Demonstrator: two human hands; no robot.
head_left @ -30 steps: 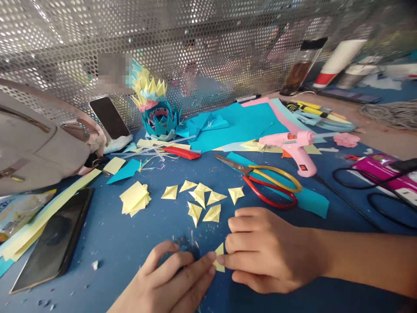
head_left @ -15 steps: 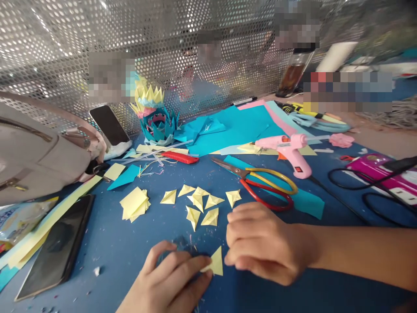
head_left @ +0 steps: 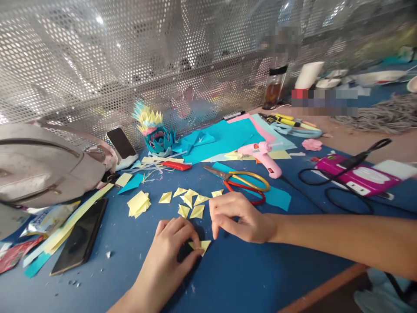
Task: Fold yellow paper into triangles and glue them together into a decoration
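Note:
My left hand pinches a small folded yellow paper piece against the blue table, thumb and index finger on its left side. Just right of it, my right hand is closed with curled fingers and nothing visible in them; one fingertip points down by the paper without clearly touching it. Beyond both hands lie several folded yellow paper pieces. A stack of yellow paper squares sits to their left. Scissors with yellow and red handles rest behind my right hand.
A pink glue gun, a red cutter and blue paper sheets lie farther back. Folded-paper models stand by the perforated metal panel. Left are a dark phone and bag; right, a purple power strip.
The camera view has shifted, showing more of the table's right front edge. My left hand's thumb and index finger now pinch the yellow paper; my right hand's fingertip has turned downward.

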